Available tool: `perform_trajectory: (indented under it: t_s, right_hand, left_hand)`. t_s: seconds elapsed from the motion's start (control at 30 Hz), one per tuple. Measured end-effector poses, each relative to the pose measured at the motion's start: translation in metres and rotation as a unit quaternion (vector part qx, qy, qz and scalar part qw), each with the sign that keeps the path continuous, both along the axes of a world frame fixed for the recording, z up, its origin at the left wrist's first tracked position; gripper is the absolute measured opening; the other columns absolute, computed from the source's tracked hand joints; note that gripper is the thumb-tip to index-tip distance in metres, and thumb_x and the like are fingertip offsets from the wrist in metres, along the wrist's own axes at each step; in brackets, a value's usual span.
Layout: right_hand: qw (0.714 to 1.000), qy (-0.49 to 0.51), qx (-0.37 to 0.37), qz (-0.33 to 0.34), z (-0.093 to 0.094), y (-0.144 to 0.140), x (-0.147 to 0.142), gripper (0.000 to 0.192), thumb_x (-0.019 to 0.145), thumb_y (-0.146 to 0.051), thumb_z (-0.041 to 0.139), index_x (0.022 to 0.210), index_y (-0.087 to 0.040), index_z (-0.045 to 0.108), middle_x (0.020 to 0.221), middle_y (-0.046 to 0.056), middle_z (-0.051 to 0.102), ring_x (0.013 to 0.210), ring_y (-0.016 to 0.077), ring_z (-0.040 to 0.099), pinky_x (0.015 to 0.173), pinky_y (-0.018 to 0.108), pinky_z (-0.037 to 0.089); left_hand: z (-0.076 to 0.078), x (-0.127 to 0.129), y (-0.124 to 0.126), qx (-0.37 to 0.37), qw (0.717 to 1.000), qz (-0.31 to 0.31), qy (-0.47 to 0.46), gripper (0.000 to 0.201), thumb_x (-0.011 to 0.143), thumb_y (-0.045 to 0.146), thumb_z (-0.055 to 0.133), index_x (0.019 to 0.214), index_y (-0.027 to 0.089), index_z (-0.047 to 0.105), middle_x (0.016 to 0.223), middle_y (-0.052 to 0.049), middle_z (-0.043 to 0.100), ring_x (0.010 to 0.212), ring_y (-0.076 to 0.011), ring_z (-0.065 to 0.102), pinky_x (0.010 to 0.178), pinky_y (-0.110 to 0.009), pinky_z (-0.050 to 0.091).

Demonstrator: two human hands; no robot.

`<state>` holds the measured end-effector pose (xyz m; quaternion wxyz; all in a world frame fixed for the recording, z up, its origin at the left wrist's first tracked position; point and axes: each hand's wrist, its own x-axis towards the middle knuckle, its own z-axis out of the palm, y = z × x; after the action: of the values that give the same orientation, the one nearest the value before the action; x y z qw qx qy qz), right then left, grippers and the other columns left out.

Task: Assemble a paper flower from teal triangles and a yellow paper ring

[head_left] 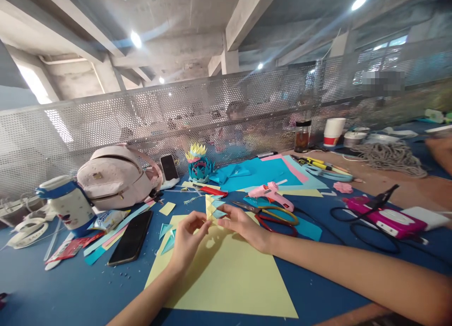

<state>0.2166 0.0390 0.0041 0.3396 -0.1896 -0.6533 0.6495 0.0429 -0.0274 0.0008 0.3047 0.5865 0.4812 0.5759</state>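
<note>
A blue worktop [42, 288] stands against a long grey perforated metal screen [141, 114]. Above it is a bare concrete ceiling [183, 15] with thick beams and round lamps [136, 39]. Bright windows [33, 83] are at the left.

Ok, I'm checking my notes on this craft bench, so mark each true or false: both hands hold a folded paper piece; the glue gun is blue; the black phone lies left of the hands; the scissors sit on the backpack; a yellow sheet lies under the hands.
1. Both the left hand and right hand hold the folded paper piece: true.
2. The glue gun is blue: false, it is pink.
3. The black phone lies left of the hands: true.
4. The scissors sit on the backpack: false, they lie on the table right of the hands.
5. A yellow sheet lies under the hands: true.
</note>
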Motion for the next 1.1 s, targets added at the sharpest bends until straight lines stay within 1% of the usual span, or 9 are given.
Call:
perform_trajectory:
  t_s: [0.07, 0.17, 0.27, 0.37, 0.53, 0.7, 0.87, 1.0, 1.1]
  right_hand:
    - [0.993, -0.054, 0.092, -0.048, -0.001, 0.001, 0.001, 0.035, 0.081, -0.043, 0.070, 0.108, -0.021, 0.066, 0.100, 0.005, 0.065, 0.092, 0.0218, 0.059, 0.083, 0.035, 0.046]
    - [0.952, -0.101, 0.266, -0.111, 0.001, 0.004, 0.004, 0.015, 0.083, -0.031, 0.070, 0.095, -0.021, 0.069, 0.099, 0.004, 0.067, 0.100, 0.0238, 0.056, 0.089, 0.036, 0.043]
    - [0.920, -0.099, 0.352, -0.138, 0.006, 0.007, 0.008, 0.003, 0.086, -0.023, 0.067, 0.087, -0.021, 0.068, 0.094, 0.004, 0.067, 0.100, 0.0226, 0.056, 0.091, 0.035, 0.042]
    - [0.909, -0.098, 0.374, -0.154, 0.012, 0.009, 0.011, 0.005, 0.088, -0.018, 0.064, 0.085, -0.021, 0.067, 0.092, 0.003, 0.067, 0.097, 0.0213, 0.056, 0.088, 0.033, 0.042]
    - [0.898, -0.106, 0.394, -0.162, 0.014, 0.008, 0.012, 0.007, 0.089, -0.015, 0.061, 0.087, -0.021, 0.065, 0.091, 0.002, 0.065, 0.095, 0.0207, 0.056, 0.086, 0.032, 0.042]
    - [0.887, -0.132, 0.422, -0.132, 0.014, 0.005, 0.012, 0.007, 0.091, -0.016, 0.060, 0.087, -0.021, 0.064, 0.089, 0.001, 0.065, 0.093, 0.0194, 0.055, 0.085, 0.031, 0.042]
    - [0.890, -0.128, 0.414, -0.141, 0.014, 0.005, 0.011, 0.010, 0.090, -0.011, 0.059, 0.093, -0.020, 0.063, 0.094, 0.002, 0.065, 0.097, 0.0193, 0.056, 0.087, 0.030, 0.042]
    - [0.890, -0.116, 0.416, -0.144, 0.014, 0.006, 0.013, 0.014, 0.090, -0.010, 0.059, 0.098, -0.020, 0.061, 0.098, 0.002, 0.064, 0.099, 0.0189, 0.057, 0.088, 0.029, 0.043]
    - [0.882, -0.118, 0.432, -0.145, 0.014, 0.007, 0.014, 0.013, 0.090, -0.010, 0.059, 0.096, -0.021, 0.061, 0.096, 0.002, 0.064, 0.097, 0.0188, 0.057, 0.087, 0.029, 0.042]
  left_hand:
    - [0.001, 0.000, 0.002, -0.020, 0.998, -0.021, -0.064, 0.021, 0.078, 0.037, 0.070, 0.079, 0.017, 0.064, 0.070, -0.001, 0.064, 0.063, -0.0143, 0.059, 0.064, -0.026, 0.048]
    - [0.001, 0.001, 0.003, -0.049, 0.987, -0.037, -0.147, 0.023, 0.074, 0.036, 0.075, 0.078, 0.017, 0.063, 0.071, -0.001, 0.068, 0.066, -0.0155, 0.064, 0.069, -0.027, 0.051]
    - [0.000, 0.001, 0.002, -0.076, 0.972, -0.056, -0.213, 0.026, 0.072, 0.036, 0.078, 0.078, 0.017, 0.061, 0.074, -0.003, 0.070, 0.071, -0.0178, 0.069, 0.073, -0.029, 0.053]
    - [-0.001, 0.002, 0.002, -0.093, 0.965, -0.059, -0.239, 0.027, 0.071, 0.034, 0.080, 0.081, 0.017, 0.062, 0.074, -0.002, 0.069, 0.072, -0.0176, 0.070, 0.073, -0.029, 0.054]
    - [-0.002, 0.002, 0.005, -0.080, 0.944, -0.049, -0.317, 0.039, 0.074, 0.035, 0.078, 0.106, 0.018, 0.063, 0.092, -0.005, 0.068, 0.070, -0.0143, 0.068, 0.068, -0.026, 0.055]
    - [-0.004, -0.006, 0.009, -0.124, 0.910, -0.048, -0.393, 0.048, 0.074, 0.024, 0.079, 0.118, 0.019, 0.060, 0.077, 0.000, 0.065, 0.066, -0.0111, 0.065, 0.068, -0.022, 0.054]
    - [-0.001, -0.012, 0.014, -0.131, 0.888, -0.035, -0.439, 0.047, 0.072, 0.013, 0.079, 0.116, 0.015, 0.062, 0.077, -0.001, 0.067, 0.059, -0.0073, 0.061, 0.063, -0.018, 0.054]
    - [0.000, -0.012, 0.015, -0.122, 0.876, -0.093, -0.457, 0.029, 0.074, 0.014, 0.078, 0.101, 0.010, 0.067, 0.072, -0.001, 0.065, 0.054, -0.0043, 0.056, 0.059, -0.015, 0.053]
    - [0.000, -0.013, 0.014, -0.155, 0.867, -0.120, -0.459, 0.018, 0.075, 0.015, 0.078, 0.089, 0.009, 0.069, 0.063, 0.001, 0.062, 0.052, -0.0039, 0.055, 0.059, -0.014, 0.054]
